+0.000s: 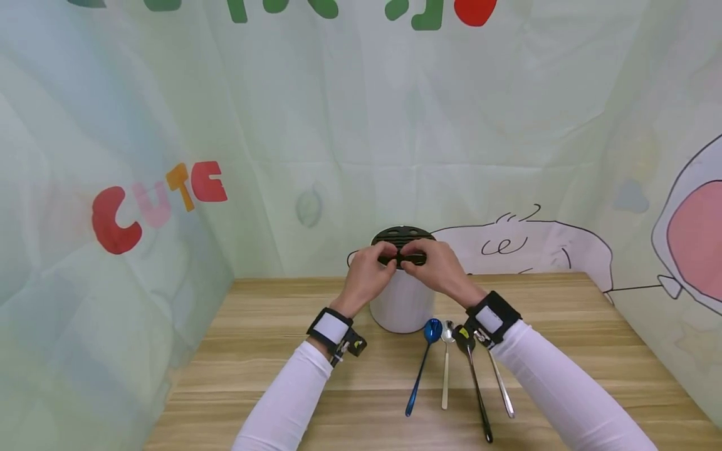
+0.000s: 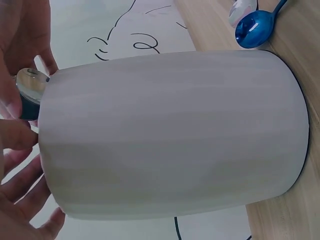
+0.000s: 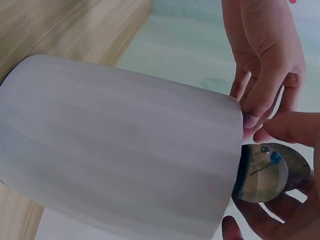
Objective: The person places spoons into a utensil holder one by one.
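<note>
A white cylindrical holder with a black slotted lid stands upright at the back middle of the wooden table. Both hands meet at its top front rim. My left hand and right hand pinch a dark, shiny spoon that lies crosswise against the lid's edge. Its mirror-like bowl shows in the right wrist view between my right thumb and fingers, with the left hand's fingertips just beside it. The left wrist view shows the holder's wall and the bowl at the rim.
Several spoons lie side by side in front of the holder: a blue one, a pale one, a black one and a silver one. A printed curtain closes off the back and both sides of the table.
</note>
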### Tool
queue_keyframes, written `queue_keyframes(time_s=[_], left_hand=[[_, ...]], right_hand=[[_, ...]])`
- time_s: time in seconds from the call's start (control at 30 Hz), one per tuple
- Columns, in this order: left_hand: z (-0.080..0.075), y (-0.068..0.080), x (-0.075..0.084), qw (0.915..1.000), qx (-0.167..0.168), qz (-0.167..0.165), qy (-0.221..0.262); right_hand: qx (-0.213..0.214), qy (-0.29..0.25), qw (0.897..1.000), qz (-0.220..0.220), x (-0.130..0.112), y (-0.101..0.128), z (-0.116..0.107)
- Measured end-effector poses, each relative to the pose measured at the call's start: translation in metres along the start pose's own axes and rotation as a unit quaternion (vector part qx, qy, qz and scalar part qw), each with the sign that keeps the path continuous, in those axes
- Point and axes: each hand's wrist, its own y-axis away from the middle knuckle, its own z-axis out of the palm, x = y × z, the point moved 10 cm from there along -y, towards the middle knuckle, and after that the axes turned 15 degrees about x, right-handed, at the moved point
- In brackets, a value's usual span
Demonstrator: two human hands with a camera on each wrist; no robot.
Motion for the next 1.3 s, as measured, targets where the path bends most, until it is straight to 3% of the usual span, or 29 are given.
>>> queue_keyframes(time_s=[0.33, 0.6, 0.83, 1.0, 1.13, 1.3], left_hand=[[-0.026, -0.008, 0.026, 0.9986, 0.033, 0.039, 0.011], [-0.046, 0.000, 0.065, 0.9963, 0.022, 0.081, -0.019], [-0.057, 0.023, 0.087, 0.9929, 0.015, 0.112, -0.037], [-0.060, 0.042, 0.096, 0.9840, 0.026, 0.159, -0.075], [-0.055, 0.064, 0.096, 0.9787, 0.025, 0.180, -0.095], [-0.036, 0.095, 0.086, 0.9794, -0.014, 0.171, -0.106]], right_hand=[[0.073, -0.042, 0.996, -0.042, -0.019, -0.002, -0.043], [0.142, -0.032, 0.980, -0.133, -0.041, 0.015, -0.080], [0.193, -0.030, 0.959, -0.205, -0.047, 0.051, -0.091], [0.224, -0.020, 0.949, -0.220, -0.037, 0.079, -0.090], [0.226, -0.012, 0.948, -0.223, -0.023, 0.100, -0.080], [0.201, 0.018, 0.947, -0.250, -0.007, 0.122, -0.062]])
